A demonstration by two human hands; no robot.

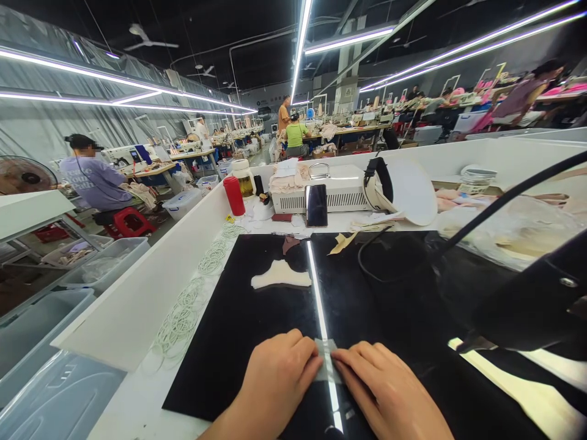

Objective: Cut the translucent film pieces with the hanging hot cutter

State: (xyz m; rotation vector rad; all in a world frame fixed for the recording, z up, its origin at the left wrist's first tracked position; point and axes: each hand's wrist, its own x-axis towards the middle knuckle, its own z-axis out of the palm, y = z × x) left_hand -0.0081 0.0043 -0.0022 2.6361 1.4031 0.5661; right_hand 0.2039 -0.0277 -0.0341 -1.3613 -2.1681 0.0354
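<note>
Near edge of one black mat: left hand and right hand, fingers half-curled, tips meeting on one pale strip; whether it is pinched or merely pressed cannot be told. Mid-mat: one cream fabric piece. Beyond the mat: one dark phone, one red bottle.

A: Mat ahead of the left hand lies open, up to the cream piece.
B: Tighter by the right hand: black machine looms close, cable loops beyond. Bands line the left edge.
</note>
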